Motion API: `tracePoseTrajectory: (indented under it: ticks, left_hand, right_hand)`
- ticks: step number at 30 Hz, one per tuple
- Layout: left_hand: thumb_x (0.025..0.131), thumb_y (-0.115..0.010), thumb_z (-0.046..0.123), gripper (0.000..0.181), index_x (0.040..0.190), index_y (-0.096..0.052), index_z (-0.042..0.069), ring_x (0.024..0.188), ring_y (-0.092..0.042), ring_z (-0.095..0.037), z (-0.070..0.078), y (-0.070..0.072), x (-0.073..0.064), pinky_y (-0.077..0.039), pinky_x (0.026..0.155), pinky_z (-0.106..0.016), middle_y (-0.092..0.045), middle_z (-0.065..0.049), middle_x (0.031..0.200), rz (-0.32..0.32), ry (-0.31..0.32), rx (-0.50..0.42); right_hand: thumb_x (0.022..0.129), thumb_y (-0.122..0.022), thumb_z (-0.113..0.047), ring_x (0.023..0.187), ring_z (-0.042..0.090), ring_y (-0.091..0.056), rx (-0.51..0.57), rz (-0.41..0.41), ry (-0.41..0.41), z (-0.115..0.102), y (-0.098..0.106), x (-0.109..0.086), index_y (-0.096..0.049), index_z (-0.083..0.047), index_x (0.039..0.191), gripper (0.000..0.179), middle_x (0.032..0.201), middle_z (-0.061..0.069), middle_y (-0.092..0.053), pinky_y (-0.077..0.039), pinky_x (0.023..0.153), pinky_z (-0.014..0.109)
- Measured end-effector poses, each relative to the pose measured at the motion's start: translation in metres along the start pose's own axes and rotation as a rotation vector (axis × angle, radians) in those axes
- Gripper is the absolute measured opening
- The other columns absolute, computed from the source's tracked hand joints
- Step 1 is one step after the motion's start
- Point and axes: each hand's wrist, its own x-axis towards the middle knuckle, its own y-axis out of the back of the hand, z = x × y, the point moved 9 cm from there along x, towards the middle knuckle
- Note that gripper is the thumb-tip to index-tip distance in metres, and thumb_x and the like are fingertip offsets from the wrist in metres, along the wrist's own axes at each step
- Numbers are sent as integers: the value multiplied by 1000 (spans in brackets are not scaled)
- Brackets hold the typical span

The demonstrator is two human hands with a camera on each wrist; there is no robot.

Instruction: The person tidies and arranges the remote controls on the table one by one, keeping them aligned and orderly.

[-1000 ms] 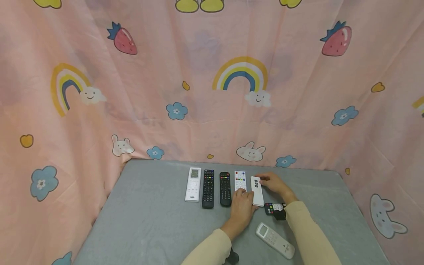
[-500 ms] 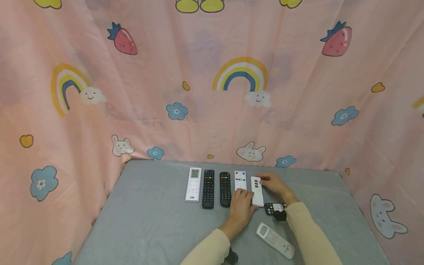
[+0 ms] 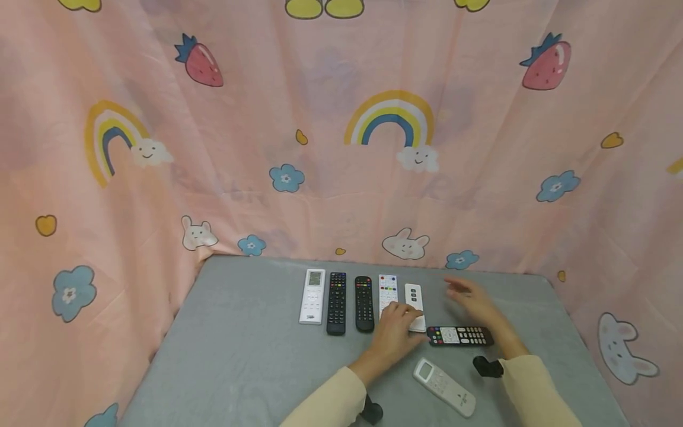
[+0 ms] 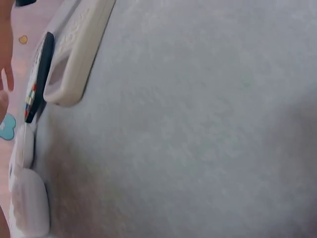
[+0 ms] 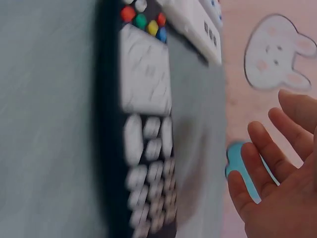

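Several remote controls lie on a grey cloth-covered table. My left hand (image 3: 393,333) lies over the lower ends of two white remotes. One is the multi-button white remote (image 3: 388,287); the other is the few-button white remote (image 3: 413,295), which its extended fingers touch. My right hand (image 3: 477,303) is off the table, fingers spread and holding nothing, near the black remote with coloured buttons (image 3: 460,336). That remote lies sideways and fills much of the right wrist view. In the left wrist view, the left hand is almost wholly out of frame beside a white remote's end (image 4: 32,203).
Left in the row stand a white remote with a screen (image 3: 312,296), a black remote (image 3: 337,303) and another black remote (image 3: 364,303). A beige remote (image 3: 444,387) lies slanted nearer the front. A pink patterned curtain (image 3: 341,201) encloses the table's back and sides.
My right hand has let go of the few-button white remote and moved right, uncovering the sideways black remote. The left fingers have shifted right over the few-button remote's lower end.
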Motion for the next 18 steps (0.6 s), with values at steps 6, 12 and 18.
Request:
tracePoseTrajectory:
  ticks: [6,12,18]
  left_hand:
    - [73,-79,59,62,125,-66,29,113,-50,-10,13,-11,2,-39,107,-34,-59,8,122,-104,-30,-3]
    - [70,-79,61,61,123,-68,33,118,-48,-14,9,-23,2,-36,110,-38,-57,6,127,-117,26,20]
    - [69,-77,64,58,120,-69,36,121,-45,-15,4,-30,3,-33,111,-39,-54,5,133,-156,74,36]
  right_hand:
    - [101,-56,-28,123,37,-53,-39,52,-66,18,25,-45,-49,-1,142,49,138,28,-54,-44,99,55]
    - [97,-63,-21,105,-25,-38,-86,104,-3,38,40,-76,-56,0,137,45,133,25,-59,-46,83,22]
    - [88,-75,-28,106,-27,-31,-121,29,-59,57,36,-90,-58,-4,136,56,136,23,-59,-46,90,33]
